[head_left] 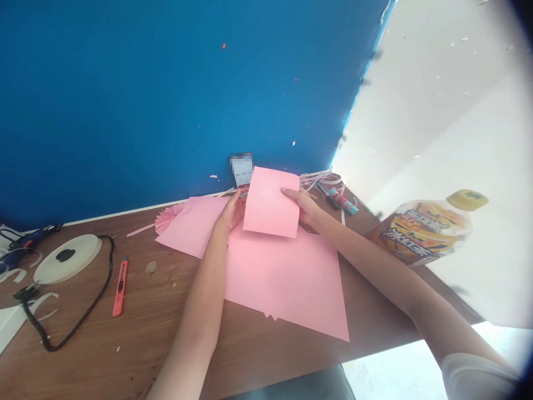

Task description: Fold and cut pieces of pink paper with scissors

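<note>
A smaller piece of pink paper [271, 203] is held up above the table between my two hands, its lower edge bowed slightly. My right hand [303, 203] pinches its right edge, thumb on the front face. At the left edge is my left hand [234, 209], its fingers partly hidden behind the paper. Beneath lies a large pink sheet [287, 283] with small notches in its near edge. Another pink sheet [204, 219] lies to the left, with a pleated pink paper fan [165, 218] by its left end.
A red box cutter [120, 286] and a round white disc with a black cord [69, 260] lie at left. A phone showing a timer [242, 169] leans on the blue wall. Paper strips [322, 179] and a teal-red tube [343, 201] sit back right. A yellow-capped bottle [428, 228] stands right.
</note>
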A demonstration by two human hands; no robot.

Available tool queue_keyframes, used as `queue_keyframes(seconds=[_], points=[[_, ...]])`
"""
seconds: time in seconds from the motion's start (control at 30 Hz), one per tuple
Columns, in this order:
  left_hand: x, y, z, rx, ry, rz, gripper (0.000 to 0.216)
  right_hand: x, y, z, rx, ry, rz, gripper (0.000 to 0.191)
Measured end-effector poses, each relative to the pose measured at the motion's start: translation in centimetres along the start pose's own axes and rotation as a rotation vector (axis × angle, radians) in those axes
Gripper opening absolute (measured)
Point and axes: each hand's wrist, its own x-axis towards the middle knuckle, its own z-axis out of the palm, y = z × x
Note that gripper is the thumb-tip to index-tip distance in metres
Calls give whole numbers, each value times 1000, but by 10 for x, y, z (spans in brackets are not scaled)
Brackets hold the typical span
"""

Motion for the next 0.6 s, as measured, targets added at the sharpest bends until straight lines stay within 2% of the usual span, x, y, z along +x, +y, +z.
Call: queue_keyframes(seconds=[0.27, 0.47, 0.6], points=[[7, 6, 16, -86, -56, -49, 69, 1, 6, 4, 66, 1, 41, 25], [16, -9, 10, -48, -48, -128, 76, 6, 14, -2, 38, 10, 41, 26], [19, -16, 6, 47, -123, -119, 81, 5, 13, 0, 55, 5, 51, 28]])
